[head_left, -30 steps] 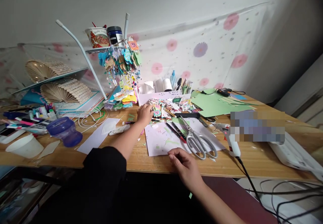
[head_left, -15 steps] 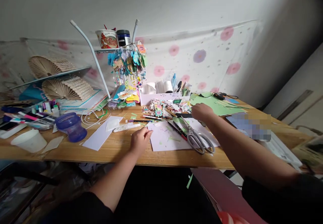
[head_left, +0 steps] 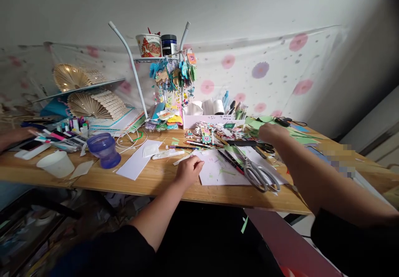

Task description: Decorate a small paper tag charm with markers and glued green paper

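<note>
My left hand [head_left: 187,170] is closed, thumb against the curled fingers, at the left edge of a white sheet [head_left: 215,178]; I cannot make out anything in its grip. Farther back on the right, my right hand [head_left: 272,134] is curled beside green paper [head_left: 294,133], its fingertips hidden behind the hand. Big grey-handled scissors [head_left: 261,177] lie across the right part of the sheet, next to dark pens [head_left: 231,161] and green scraps [head_left: 227,171]. Behind them is a heap of small colourful paper cut-outs [head_left: 215,132], with black-handled scissors [head_left: 267,148] to its right.
At far left another person's hand [head_left: 15,138] reaches over the table near markers [head_left: 56,137]. A white cup [head_left: 56,164], a purple container [head_left: 104,151] and a white strip of card [head_left: 137,164] stand or lie left of me. A shelf rack [head_left: 134,69] rises behind.
The view has shifted left, so the table things sit farther right. Another person's hand has come in at far left. My right hand is still curled by the green paper.
</note>
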{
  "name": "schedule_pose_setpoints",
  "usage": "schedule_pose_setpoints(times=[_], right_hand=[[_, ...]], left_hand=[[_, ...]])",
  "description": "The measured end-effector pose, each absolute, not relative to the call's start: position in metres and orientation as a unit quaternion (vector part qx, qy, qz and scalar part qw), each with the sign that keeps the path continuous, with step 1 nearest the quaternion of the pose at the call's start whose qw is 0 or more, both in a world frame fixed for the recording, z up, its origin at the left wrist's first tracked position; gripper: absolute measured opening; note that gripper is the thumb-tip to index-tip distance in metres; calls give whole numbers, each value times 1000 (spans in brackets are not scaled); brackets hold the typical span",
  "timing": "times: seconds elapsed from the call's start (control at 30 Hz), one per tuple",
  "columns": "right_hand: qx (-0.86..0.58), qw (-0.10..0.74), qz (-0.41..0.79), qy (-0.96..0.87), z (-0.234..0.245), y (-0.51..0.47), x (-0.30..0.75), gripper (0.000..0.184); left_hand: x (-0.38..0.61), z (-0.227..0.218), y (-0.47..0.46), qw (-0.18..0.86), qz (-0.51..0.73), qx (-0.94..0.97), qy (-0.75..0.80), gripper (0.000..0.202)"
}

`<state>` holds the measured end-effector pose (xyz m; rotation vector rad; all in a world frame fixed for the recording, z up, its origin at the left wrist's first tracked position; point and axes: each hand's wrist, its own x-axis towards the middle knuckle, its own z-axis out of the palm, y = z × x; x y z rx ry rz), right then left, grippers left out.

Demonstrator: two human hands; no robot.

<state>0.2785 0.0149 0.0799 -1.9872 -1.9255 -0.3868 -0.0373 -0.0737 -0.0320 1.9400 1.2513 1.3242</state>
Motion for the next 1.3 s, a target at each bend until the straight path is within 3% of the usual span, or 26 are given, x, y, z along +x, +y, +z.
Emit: schedule_pose_setpoints(times=[0.17,0.23,0.3,0.4,0.57,0.7,0.8,0.87,0.93,1.07,1.17,1.3], right_hand=[[-641,257,-216,-690,100,-52,252,42],[-584,287,-237,-721,81,-89,223,50],[-468,340,-236,-781,50,-123,190,51],[-402,318,-171,-841,5,-158,148,52],[-340,297,-118,-884,-22,-180,124,49],[-307,359,-103,-875,-16,-177,151,32],[-435,425,-119,-785,-18,-159,192,25],[-562,396,-132,-714,-23,-143,221,25],[-647,315,-117,-684,-28,-127,242,28],[-696,221,-68,-679,-34,-107,258,30],[-723,202,-43,-659,-32,-100,261,31],[-757,236,-18,-609,-28,-105,273,41]], left_hand=[[-26,-23,-89,371,526,646,410,33],[-18,-14,-102,450,529,614,375,45],[-13,-5,-113,650,517,475,290,56],[-9,4,-124,760,498,361,211,59],[-8,-3,-128,721,541,305,306,30],[-8,-9,-129,704,545,297,345,36],[-10,-5,-130,703,541,342,309,45],[-11,-3,-131,693,538,377,297,48],[-11,-3,-132,671,545,401,303,46],[-11,-8,-131,625,559,433,331,38],[-15,-12,-130,588,580,450,339,32],[-23,-17,-127,534,606,463,364,29]])
